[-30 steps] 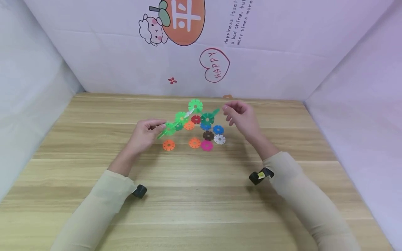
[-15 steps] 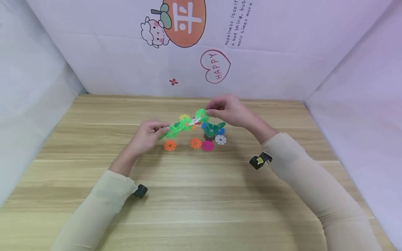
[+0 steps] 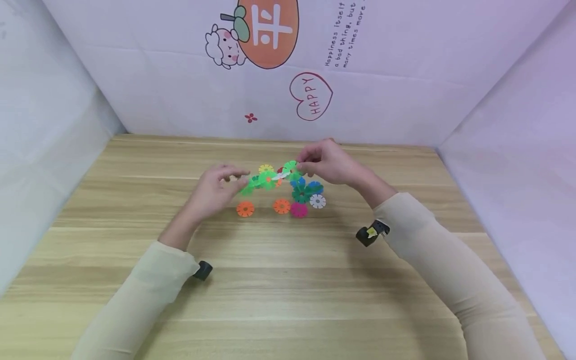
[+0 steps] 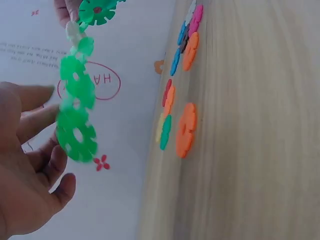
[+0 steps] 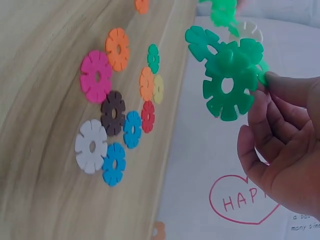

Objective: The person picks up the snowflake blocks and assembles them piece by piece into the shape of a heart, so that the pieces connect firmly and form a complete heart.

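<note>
A chain of notched plastic snowflake discs [image 3: 268, 180], light green with a white one and dark green ones at its right end, hangs above the table. My right hand [image 3: 325, 162] pinches a light green disc near the chain's right end, thumb against fingers. Dark green discs [image 5: 230, 109] dangle beside those fingertips in the right wrist view. Close by the chain's left end is my left hand [image 3: 219, 186], thumb and fingers spread apart. In the left wrist view its loosely bent fingers lie alongside the blurred light green discs [image 4: 84, 151].
Loose discs lie flat on the wooden table below the chain: orange [image 3: 245, 209], pink [image 3: 299, 214], white [image 5: 82, 146], brown [image 5: 106, 120], blue, red, yellow and green. A white printed cloth [image 3: 382, 100] stands behind the table.
My right hand has come in leftward and now pinches the chain, whose right end has dropped. My left fingers, earlier pinching the left end, have spread apart.
</note>
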The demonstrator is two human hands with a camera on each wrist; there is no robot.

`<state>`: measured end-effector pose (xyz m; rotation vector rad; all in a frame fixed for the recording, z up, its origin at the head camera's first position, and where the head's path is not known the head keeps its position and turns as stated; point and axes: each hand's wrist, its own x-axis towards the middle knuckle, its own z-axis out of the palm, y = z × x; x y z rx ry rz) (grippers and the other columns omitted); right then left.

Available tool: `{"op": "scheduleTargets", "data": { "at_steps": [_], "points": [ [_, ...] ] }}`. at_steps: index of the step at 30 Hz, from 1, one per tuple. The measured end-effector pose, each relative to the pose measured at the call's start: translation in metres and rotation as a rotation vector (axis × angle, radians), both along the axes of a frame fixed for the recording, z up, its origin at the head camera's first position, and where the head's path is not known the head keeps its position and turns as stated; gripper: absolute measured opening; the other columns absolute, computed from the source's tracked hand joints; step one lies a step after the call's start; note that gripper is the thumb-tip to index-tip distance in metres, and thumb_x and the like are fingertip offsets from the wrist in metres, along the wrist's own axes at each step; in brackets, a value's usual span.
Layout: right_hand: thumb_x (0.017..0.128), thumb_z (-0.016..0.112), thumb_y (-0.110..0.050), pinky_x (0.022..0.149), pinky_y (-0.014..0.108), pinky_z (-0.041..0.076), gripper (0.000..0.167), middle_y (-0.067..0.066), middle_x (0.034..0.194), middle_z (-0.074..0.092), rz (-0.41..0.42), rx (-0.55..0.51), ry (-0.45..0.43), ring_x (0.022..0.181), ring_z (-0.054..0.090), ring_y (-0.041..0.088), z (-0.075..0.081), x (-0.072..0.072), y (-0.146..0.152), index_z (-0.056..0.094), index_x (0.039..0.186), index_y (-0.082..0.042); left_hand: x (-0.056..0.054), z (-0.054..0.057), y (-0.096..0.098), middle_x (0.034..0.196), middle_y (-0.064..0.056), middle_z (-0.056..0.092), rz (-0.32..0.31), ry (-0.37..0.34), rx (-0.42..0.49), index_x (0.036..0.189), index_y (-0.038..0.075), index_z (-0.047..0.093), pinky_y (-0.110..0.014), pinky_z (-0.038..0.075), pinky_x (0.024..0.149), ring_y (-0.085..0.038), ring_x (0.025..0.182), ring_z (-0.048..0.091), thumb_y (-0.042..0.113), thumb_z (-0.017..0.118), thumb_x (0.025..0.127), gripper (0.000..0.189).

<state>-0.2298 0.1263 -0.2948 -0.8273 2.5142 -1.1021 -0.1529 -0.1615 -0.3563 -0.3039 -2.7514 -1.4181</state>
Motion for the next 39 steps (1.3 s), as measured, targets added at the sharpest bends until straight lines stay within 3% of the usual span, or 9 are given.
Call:
{"op": "scheduleTargets", "data": {
  "at_steps": [4, 6, 9, 15, 19, 26, 39],
  "points": [
    [0.103, 0.067, -0.009, 0.075, 0.029, 0.057, 0.013, 0.012, 0.094, 0.076, -0.023, -0.035, -0.014, 0.083, 0.068, 0.024, -0.003, 0.001, 0.000, 0.075, 0.107, 0.000, 0.001, 0.009, 0.020, 0.146, -0.011, 0.057, -0.051, 0.178, -0.200, 0.144, 0.012, 0.064, -0.058, 0.030, 0.115, -0.035, 0.138, 0.046, 0.031, 0.080, 0.095, 0.056],
    [0.103, 0.066, -0.009, 0.075, 0.029, 0.057, 0.013, 0.013, 0.095, 0.075, -0.019, -0.061, -0.020, 0.084, 0.068, 0.024, -0.005, 0.002, -0.001, 0.075, 0.107, 0.000, 0.000, 0.014, 0.032, 0.149, -0.010, 0.056, -0.077, 0.264, -0.325, 0.147, 0.011, 0.061, -0.060, 0.023, 0.117, -0.034, 0.140, 0.045, 0.032, 0.083, 0.092, 0.062],
    [0.104, 0.066, -0.009, 0.074, 0.029, 0.057, 0.013, 0.014, 0.095, 0.073, -0.016, -0.097, -0.049, 0.085, 0.067, 0.026, -0.009, 0.004, -0.005, 0.074, 0.107, 0.000, -0.001, 0.017, 0.045, 0.143, -0.006, 0.062, -0.086, 0.370, -0.452, 0.143, 0.012, 0.064, -0.060, 0.024, 0.116, -0.030, 0.136, 0.051, 0.031, 0.080, 0.095, 0.054],
    [0.105, 0.064, -0.010, 0.082, 0.033, 0.059, 0.016, 0.014, 0.096, 0.071, -0.036, -0.163, -0.120, 0.091, 0.067, 0.034, -0.014, 0.006, -0.002, 0.073, 0.110, 0.002, -0.007, 0.016, 0.060, 0.114, -0.006, 0.077, -0.062, 0.604, -0.504, 0.119, 0.009, 0.077, -0.059, 0.031, 0.110, -0.027, 0.110, 0.068, 0.019, 0.076, 0.098, 0.023],
    [0.104, 0.066, -0.013, 0.085, 0.035, 0.060, 0.018, 0.016, 0.099, 0.073, -0.061, -0.175, -0.145, 0.089, 0.068, 0.032, -0.017, 0.005, 0.002, 0.073, 0.111, 0.002, -0.009, 0.013, 0.064, 0.103, -0.006, 0.078, -0.056, 0.702, -0.523, 0.105, 0.007, 0.079, -0.058, 0.036, 0.108, -0.027, 0.098, 0.070, 0.016, 0.076, 0.098, 0.013],
    [0.103, 0.068, -0.016, 0.079, 0.029, 0.060, 0.017, 0.011, 0.098, 0.074, -0.096, -0.147, -0.161, 0.086, 0.069, 0.026, -0.020, 0.006, 0.003, 0.074, 0.111, -0.001, -0.010, 0.008, 0.064, 0.096, -0.006, 0.076, -0.061, 0.766, -0.537, 0.098, 0.005, 0.077, -0.056, 0.038, 0.107, -0.027, 0.093, 0.071, 0.012, 0.077, 0.096, 0.008],
    [0.104, 0.067, -0.014, 0.074, 0.028, 0.057, 0.017, 0.014, 0.096, 0.073, -0.080, -0.168, -0.135, 0.080, 0.065, 0.021, -0.024, 0.007, -0.002, 0.074, 0.109, 0.000, -0.010, 0.000, 0.061, 0.093, -0.005, 0.073, -0.050, 0.745, -0.454, 0.094, 0.006, 0.073, -0.055, 0.040, 0.104, -0.025, 0.092, 0.069, 0.010, 0.076, 0.096, 0.006]
  ]
}}
